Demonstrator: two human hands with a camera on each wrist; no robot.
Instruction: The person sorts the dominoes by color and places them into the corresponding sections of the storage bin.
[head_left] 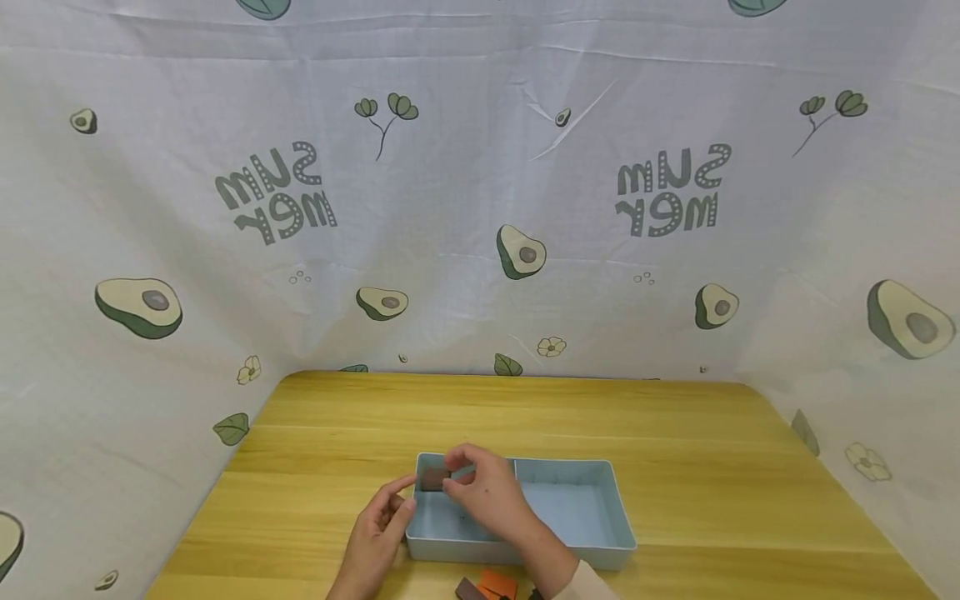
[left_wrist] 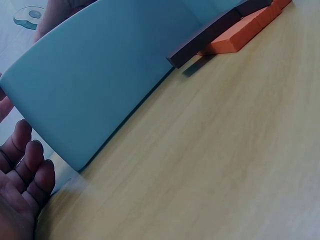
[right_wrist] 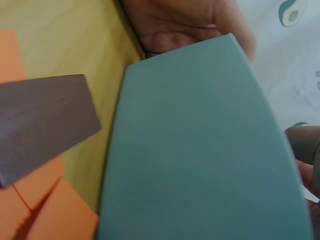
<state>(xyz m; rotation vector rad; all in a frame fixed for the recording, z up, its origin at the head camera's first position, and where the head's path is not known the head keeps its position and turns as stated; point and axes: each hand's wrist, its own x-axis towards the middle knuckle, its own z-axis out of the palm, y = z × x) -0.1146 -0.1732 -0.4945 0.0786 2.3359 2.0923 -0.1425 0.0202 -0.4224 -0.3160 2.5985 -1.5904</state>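
A light blue two-compartment box (head_left: 450,550) sits on the wooden table. Inside its left compartment, a brown block (head_left: 432,478) is at the back left corner. My right hand (head_left: 491,497) reaches over the front wall and pinches this block's right end between thumb and index finger. At the box's left side, my left hand (head_left: 375,533) touches the rim with an extended index finger, thumb close to the wall. Its other fingers hang loosely beside the box in the left wrist view. The box wall hides most of the right hand's fingers in the right wrist view.
Several orange blocks (head_left: 498,583) lie on the table in front of the box, with a loose brown block (right_wrist: 45,125) among them. A divider (head_left: 515,468) splits the box. A white cloth (head_left: 450,192) with avocado prints hangs behind the table.
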